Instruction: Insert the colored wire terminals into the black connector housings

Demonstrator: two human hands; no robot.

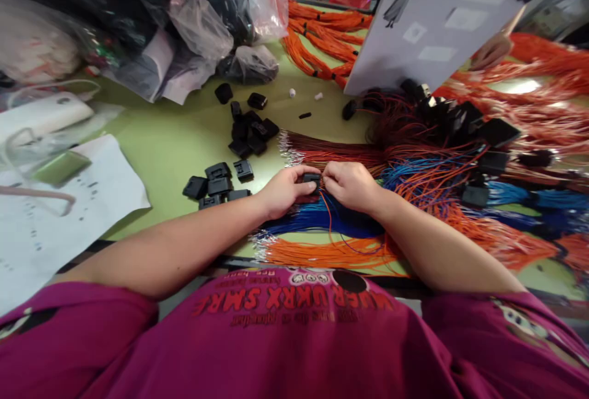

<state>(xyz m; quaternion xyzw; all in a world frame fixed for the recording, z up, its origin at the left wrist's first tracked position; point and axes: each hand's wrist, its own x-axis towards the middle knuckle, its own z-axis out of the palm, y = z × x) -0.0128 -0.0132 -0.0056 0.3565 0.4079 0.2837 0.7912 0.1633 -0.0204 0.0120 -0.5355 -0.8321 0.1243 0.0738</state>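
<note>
Remotely, I'm viewing a magenta shirt point(285, 356); across its front, below the hands point(288, 195), red lettering point(267, 302) and a cartoon print point(322, 278) are running. Loose printed sleeves point(488, 331) are ending well short of those bare hands.

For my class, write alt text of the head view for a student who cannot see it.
A person's left hand holds a small black part, with the right hand at its wired edge. Orange wires and blue wires spread across a green table, with more black parts at left.
</note>
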